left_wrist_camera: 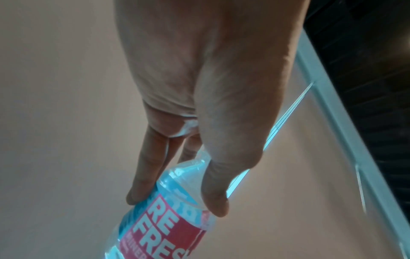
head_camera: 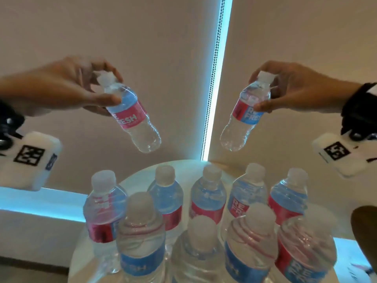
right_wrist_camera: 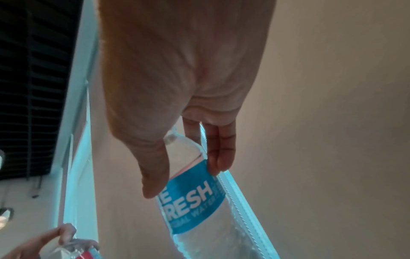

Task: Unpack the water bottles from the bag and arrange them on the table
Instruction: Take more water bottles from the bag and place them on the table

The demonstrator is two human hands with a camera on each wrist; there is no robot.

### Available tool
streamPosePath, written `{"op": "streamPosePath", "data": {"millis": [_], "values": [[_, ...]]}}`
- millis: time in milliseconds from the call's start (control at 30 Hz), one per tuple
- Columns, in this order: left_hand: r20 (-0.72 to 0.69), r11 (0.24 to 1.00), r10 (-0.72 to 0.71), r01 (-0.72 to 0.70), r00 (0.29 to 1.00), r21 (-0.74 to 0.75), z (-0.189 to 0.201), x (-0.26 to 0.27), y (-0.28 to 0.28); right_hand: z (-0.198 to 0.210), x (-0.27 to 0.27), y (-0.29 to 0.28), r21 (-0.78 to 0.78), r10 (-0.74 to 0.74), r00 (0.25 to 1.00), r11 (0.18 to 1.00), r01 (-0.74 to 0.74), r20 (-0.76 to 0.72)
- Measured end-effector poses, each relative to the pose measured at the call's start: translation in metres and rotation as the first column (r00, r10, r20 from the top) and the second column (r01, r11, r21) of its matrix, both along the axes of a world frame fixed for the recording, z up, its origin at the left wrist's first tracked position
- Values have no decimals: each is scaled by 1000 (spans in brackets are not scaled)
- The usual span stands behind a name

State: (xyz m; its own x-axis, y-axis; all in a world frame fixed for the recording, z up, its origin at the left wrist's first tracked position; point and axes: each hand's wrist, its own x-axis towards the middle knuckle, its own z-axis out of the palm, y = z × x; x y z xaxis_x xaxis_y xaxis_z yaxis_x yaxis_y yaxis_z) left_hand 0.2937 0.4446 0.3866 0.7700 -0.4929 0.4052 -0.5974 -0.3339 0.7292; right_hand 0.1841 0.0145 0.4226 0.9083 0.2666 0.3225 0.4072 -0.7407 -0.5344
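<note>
My left hand [head_camera: 102, 88] [left_wrist_camera: 177, 199] grips a small clear water bottle [head_camera: 133, 115] [left_wrist_camera: 168, 226] by its neck and shoulder. The bottle has a white cap and a pink and blue label, and it hangs tilted in the air. My right hand [head_camera: 265, 92] [right_wrist_camera: 182, 178] holds a second bottle [head_camera: 244, 117] [right_wrist_camera: 195, 201] the same way, tilted toward the middle. Both bottles are high above a round white table [head_camera: 81, 252]. Several capped bottles [head_camera: 208, 193] stand upright on it in two rows. No bag is in view.
Beige blinds fill the background, with a bright blue-lit gap [head_camera: 214, 78] and a bead chain running down the middle. A lit ledge [head_camera: 40, 201] runs along the left behind the table. A dark object [head_camera: 365, 231] shows at the right edge.
</note>
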Motion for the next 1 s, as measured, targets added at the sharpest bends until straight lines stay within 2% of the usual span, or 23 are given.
{"op": "streamPosePath", "data": {"millis": [67, 133, 333, 600, 833, 1000], "values": [[-131, 998, -63, 65, 989, 15, -9, 2, -24, -17, 22, -3, -6, 0, 999, 1000, -1, -54], [-167, 990, -120, 130, 979, 50, -20, 6, -42, -30, 38, -4, -50, 2, 995, 999, -6, -96], [-282, 978, -141, 177, 949, 107, -50, 40, -77, -67, 79, 2, -134, -3, 986, 991, -20, -167], [-301, 951, -140, 213, 943, 224, -69, 70, -110, -96, 116, 11, -158, 9, 980, 987, -41, -200], [-303, 940, -133, 217, 944, 265, -67, 83, -130, -106, 136, 23, -166, 29, 975, 984, -67, -220], [-294, 936, -104, 194, 950, 294, -64, 86, -145, -109, 147, 33, -185, 6, 984, 982, -39, -177]]}}
